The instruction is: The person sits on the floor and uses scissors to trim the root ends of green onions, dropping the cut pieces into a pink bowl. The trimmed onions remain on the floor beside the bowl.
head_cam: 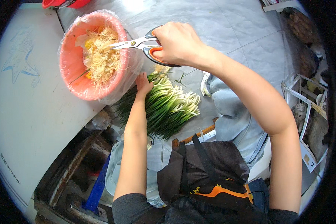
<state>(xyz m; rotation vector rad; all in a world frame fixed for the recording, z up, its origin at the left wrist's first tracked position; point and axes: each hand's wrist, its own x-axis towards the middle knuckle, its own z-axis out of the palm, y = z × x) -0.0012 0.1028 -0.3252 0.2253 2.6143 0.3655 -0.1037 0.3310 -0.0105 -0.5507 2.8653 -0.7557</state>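
A pair of scissors (133,43) with black and orange handles is in my right hand (175,42). Its slightly parted blades point left, over the rim of a pink bucket (122,60). Trimmed pale roots (102,56) pile up inside this bucket, which has a clear plastic liner. My left hand (144,84) touches the upper edge of a heap of thin green stalks (162,107), likely chives or young scallions. How far its fingers close around any stalks is hidden. Most white stalk ends face right; a few stalks with roots (161,68) lie just beyond the left hand.
At the left lies a white appliance panel (30,112) with a starfish drawing. A dark, worn frame (72,165) stands at the lower left. The grey tiled floor (212,25) spreads beyond the bucket. A white rack (305,98) is on the right. Part of a red container (67,3) shows at the top.
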